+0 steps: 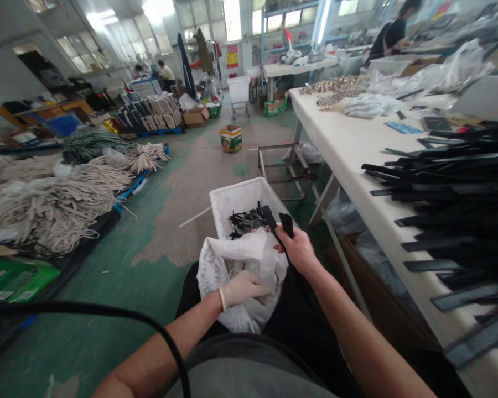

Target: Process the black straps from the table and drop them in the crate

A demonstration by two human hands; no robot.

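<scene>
My left hand point(241, 288), in a pale glove, grips the side of a white plastic bag point(216, 265) that rests on my lap. My bare right hand point(299, 250) is closed on a folded black strap point(279, 224), held above the bag's mouth. Just beyond the bag stands a white plastic crate point(240, 199) on the floor with several black straps point(245, 221) lying inside it.
A long white table point(348, 155) runs along my right, stacked with many black straps point(460, 199) and, farther back, metal buckles point(336, 85) and bags. Bundles of cream cords point(53, 204) lie on the floor at left. People work at benches far behind. A black cable point(108, 312) crosses the lower left.
</scene>
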